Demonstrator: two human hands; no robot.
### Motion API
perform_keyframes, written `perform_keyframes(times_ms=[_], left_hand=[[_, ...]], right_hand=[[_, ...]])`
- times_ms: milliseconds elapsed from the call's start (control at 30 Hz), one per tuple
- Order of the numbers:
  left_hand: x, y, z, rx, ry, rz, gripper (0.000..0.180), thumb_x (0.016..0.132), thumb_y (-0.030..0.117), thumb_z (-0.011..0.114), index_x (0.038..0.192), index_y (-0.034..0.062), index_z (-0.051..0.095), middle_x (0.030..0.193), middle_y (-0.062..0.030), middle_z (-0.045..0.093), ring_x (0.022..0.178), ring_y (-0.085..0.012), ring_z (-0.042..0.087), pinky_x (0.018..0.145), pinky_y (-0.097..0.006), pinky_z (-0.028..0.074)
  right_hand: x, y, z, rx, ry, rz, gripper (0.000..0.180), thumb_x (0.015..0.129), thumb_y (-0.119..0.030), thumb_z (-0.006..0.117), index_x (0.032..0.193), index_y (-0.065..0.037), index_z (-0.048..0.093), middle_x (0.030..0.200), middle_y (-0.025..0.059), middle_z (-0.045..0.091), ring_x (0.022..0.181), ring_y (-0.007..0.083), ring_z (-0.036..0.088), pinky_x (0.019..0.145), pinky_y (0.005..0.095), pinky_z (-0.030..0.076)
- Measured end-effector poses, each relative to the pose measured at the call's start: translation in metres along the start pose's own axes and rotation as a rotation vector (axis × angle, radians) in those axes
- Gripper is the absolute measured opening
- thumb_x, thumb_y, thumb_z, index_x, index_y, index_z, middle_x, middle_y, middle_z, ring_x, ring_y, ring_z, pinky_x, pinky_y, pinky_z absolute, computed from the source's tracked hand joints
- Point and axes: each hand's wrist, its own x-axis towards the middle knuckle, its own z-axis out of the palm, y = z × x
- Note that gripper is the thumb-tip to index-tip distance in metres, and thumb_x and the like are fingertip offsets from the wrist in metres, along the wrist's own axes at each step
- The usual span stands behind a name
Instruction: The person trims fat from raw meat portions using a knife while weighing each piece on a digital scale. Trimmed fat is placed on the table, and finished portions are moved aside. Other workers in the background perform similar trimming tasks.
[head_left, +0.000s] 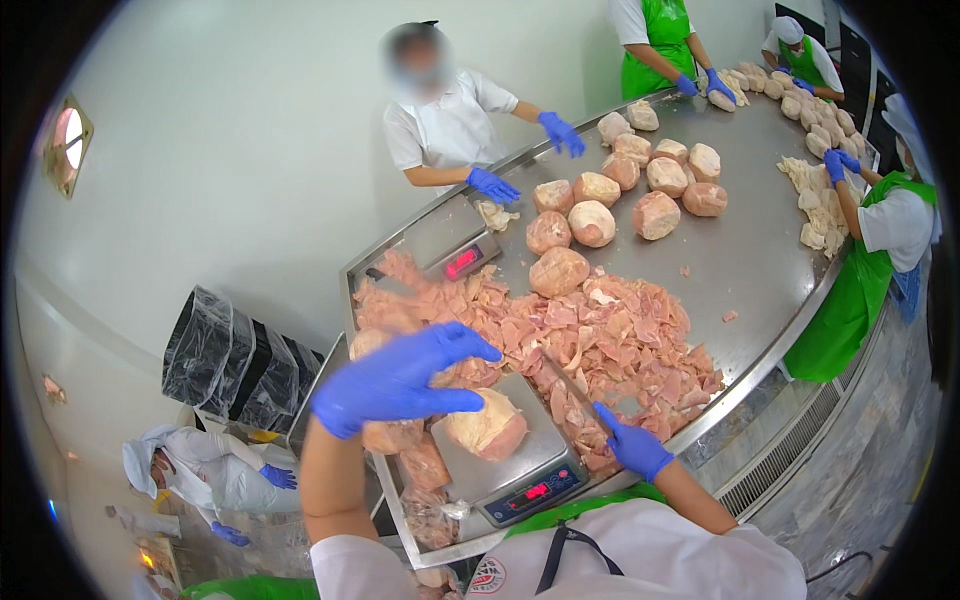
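Observation:
My left hand (405, 376), in a blue glove, is open with thumb and fingers spread. It is over the top of a round lump of pale pink meat (490, 428); whether it touches cannot be told. The lump sits on the steel plate of a digital scale (534, 490) with a lit red display. My blue-gloved right hand (637, 448) grips a knife (577, 392) by its handle, the blade slanting up and left over a heap of thin meat scraps (640, 345). Beside the scale, more meat lumps (392, 436) lie partly hidden under my left hand and forearm.
The steel table (740, 255) has a raised rim and bears several round meat lumps (657, 215). A second scale (463, 262) stands across from me, near a gloved co-worker (450, 125). Others work along the far edges. A black plastic-lined bin (235, 355) is at left.

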Motion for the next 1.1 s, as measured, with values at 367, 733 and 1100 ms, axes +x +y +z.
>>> perform_keyframes(times_ms=[367, 733, 1100], left_hand=[[-0.017, -0.111, 0.226, 0.277, 0.447, -0.731, 0.103, 0.073, 0.063, 0.080, 0.147, 0.0019, 0.044, 0.145, -0.0248, 0.045, 0.130, -0.0434, 0.048, 0.109, -0.049, 0.041], [-0.031, -0.120, 0.249, -0.095, 0.718, -0.769, 0.104, 0.065, 0.040, 0.093, 0.148, -0.0005, 0.045, 0.143, -0.0221, 0.049, 0.134, -0.0376, 0.046, 0.114, -0.046, 0.038], [-0.021, -0.116, 0.257, 0.010, 0.847, -0.773, 0.086, 0.069, 0.035, 0.089, 0.142, 0.0036, 0.054, 0.134, -0.0196, 0.056, 0.126, -0.0373, 0.051, 0.111, -0.046, 0.039]], right_hand=[[0.030, -0.043, -0.067, 0.027, 0.015, -0.039, 0.082, 0.095, -0.013, 0.057, 0.164, -0.027, 0.013, 0.086, 0.0302, 0.066, 0.077, 0.0472, 0.065, 0.070, 0.0551, 0.050], [0.005, -0.103, -0.032, 0.130, -0.133, -0.294, 0.081, 0.093, -0.009, 0.056, 0.164, -0.019, 0.016, 0.079, 0.0242, 0.065, 0.066, 0.0405, 0.063, 0.064, 0.0512, 0.050], [0.083, -0.132, 0.019, 0.162, -0.252, -0.202, 0.082, 0.095, -0.007, 0.046, 0.163, -0.012, 0.002, 0.091, 0.0331, 0.065, 0.080, 0.0460, 0.066, 0.076, 0.0538, 0.051]])
